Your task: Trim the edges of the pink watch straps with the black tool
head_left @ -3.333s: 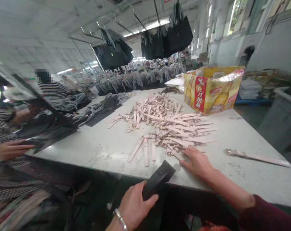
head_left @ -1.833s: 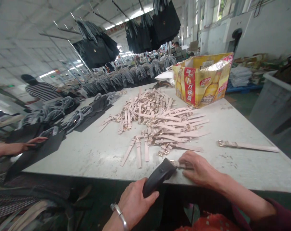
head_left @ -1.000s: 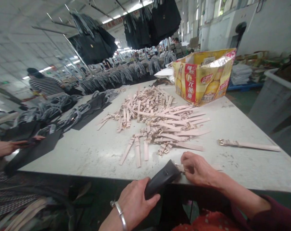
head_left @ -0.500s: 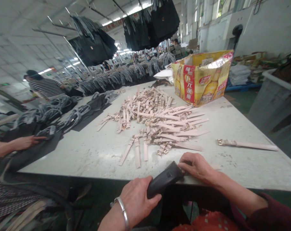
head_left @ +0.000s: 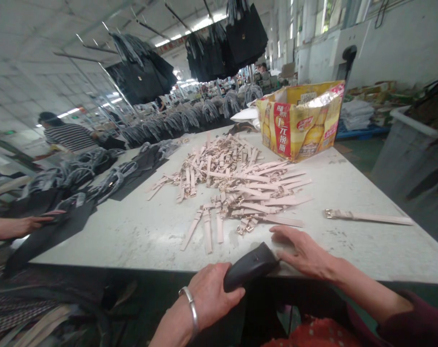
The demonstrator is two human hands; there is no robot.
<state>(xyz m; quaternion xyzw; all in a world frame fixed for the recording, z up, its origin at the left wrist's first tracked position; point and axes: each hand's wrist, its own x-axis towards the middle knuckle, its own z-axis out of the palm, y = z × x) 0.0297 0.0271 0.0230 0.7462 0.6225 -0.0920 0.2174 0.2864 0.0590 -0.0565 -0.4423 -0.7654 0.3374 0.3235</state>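
Note:
My left hand, with a silver bangle at the wrist, is wrapped round a smooth black hand-held tool whose exact kind I cannot make out. The tool is tilted, its far end up and to the right over the table's front edge. Just right of that end is my right hand, its thumb and fingers apart, with nothing visible in it. Beyond both hands lies a heap of pale pink buckle straps with gold-coloured buckles. One single buckle strap lies apart on the right.
A yellow beer carton stands at the back right of the white table. Black bag pieces with wrapped handles lie along the left, near a co-worker's hand. A grey bin stands right; black bags hang overhead.
My right hand's fingers have spread from a pinch at the tool's end. The co-worker's hand has shifted left. The black tool stays in my left hand.

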